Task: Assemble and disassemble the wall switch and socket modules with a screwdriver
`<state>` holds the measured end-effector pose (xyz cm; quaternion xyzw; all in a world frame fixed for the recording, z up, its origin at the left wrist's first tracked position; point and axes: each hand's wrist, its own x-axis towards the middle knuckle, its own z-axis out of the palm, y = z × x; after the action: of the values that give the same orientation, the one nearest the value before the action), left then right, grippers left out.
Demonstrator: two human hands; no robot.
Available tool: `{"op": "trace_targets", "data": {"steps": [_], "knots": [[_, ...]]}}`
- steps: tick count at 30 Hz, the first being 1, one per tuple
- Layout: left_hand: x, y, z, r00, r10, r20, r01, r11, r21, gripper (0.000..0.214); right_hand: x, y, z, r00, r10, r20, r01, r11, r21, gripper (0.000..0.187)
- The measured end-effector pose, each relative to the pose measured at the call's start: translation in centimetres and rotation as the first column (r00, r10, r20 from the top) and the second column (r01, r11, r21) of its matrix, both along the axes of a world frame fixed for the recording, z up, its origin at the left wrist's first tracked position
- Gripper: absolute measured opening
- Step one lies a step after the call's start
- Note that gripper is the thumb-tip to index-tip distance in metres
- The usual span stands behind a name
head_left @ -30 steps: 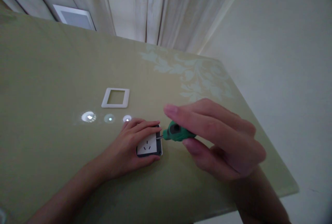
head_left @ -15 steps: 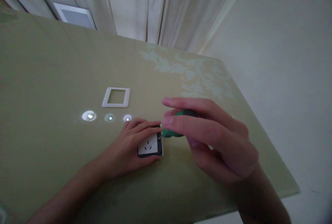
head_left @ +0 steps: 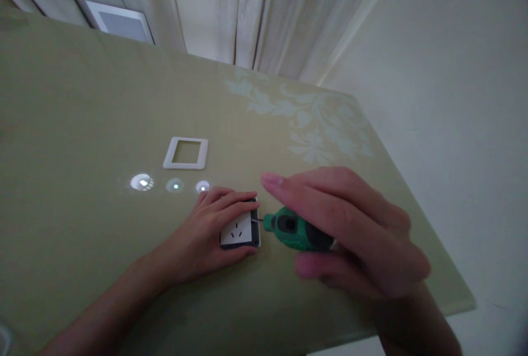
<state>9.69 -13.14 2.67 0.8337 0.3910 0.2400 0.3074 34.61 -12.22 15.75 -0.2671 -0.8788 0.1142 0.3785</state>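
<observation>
A white wall socket [head_left: 236, 231] with a dark surround lies on the table under my left hand [head_left: 206, 229]. My left fingers lie over its far side and the thumb along its near side, gripping it. My right hand [head_left: 355, 229] holds a green and black screwdriver [head_left: 295, 229] by its handle, with the fingers along the top and the thumb below. The thin shaft points left, and its tip meets the socket's dark right edge. Whether a screw sits under the tip is too small to tell.
A white square frame [head_left: 186, 153] lies on the glossy table [head_left: 103, 103] beyond my left hand. Round light reflections shine near it. Curtains [head_left: 239, 9] hang past the far edge, with a white-framed panel [head_left: 124, 23] before them. A pale wall [head_left: 462, 97] stands to the right.
My right fingers have shifted around the screwdriver handle, moving slightly right and down, so more of the green handle shows. My left hand and the socket have stayed in place.
</observation>
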Motion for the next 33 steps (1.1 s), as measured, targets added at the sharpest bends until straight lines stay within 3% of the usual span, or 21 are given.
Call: {"op": "trace_targets", "data": {"steps": [3, 7, 10, 12, 16, 19, 24, 29, 33], "knots": [[-0.1, 0.1, -0.2, 1.000, -0.022, -0.014, 0.023, 1.000, 0.019, 0.062, -0.4, -0.4, -0.2, 0.998, 0.028, -0.058, -0.034, 0.994, -0.106, 0.045], [0.0, 0.2, -0.3, 1.000, -0.020, -0.016, 0.021, 0.999, 0.031, 0.063, -0.5, -0.1, -0.1, 0.993, 0.017, -0.114, -0.036, 0.986, -0.164, 0.063], [0.0, 0.2, -0.1, 0.999, -0.030, -0.017, 0.030, 1.000, 0.004, 0.062, -0.1, 0.4, 0.2, 0.997, 0.070, -0.044, -0.073, 0.995, -0.068, 0.038], [0.0, 0.1, -0.1, 0.999, -0.031, -0.019, 0.031, 1.000, 0.000, 0.066, 0.3, 0.7, 0.5, 0.999, 0.031, 0.027, -0.032, 0.999, 0.031, 0.025], [0.0, -0.1, -0.3, 1.000, -0.014, -0.016, 0.015, 0.999, 0.038, 0.069, 0.5, 1.0, 0.6, 0.994, -0.043, 0.102, 0.033, 0.994, 0.104, 0.023], [0.0, 0.0, -0.7, 1.000, -0.013, -0.019, 0.013, 0.999, 0.043, 0.062, 0.2, 1.1, 0.0, 1.000, 0.020, 0.008, -0.021, 0.993, 0.113, 0.027], [-0.1, 0.1, -0.9, 1.000, -0.025, -0.011, 0.026, 0.996, 0.087, 0.062, -0.6, 0.6, -0.6, 0.994, 0.008, -0.111, -0.011, 1.000, -0.028, 0.056], [0.0, 0.1, -0.8, 1.000, -0.027, -0.008, 0.028, 0.997, 0.073, 0.063, -0.3, 0.5, -0.3, 0.991, 0.025, -0.129, -0.028, 0.999, -0.019, 0.046], [0.0, 0.1, -0.7, 1.000, -0.030, 0.006, 0.029, 0.998, 0.056, 0.064, 0.4, 1.2, 0.4, 1.000, 0.022, 0.017, -0.023, 0.998, 0.054, 0.032]]}}
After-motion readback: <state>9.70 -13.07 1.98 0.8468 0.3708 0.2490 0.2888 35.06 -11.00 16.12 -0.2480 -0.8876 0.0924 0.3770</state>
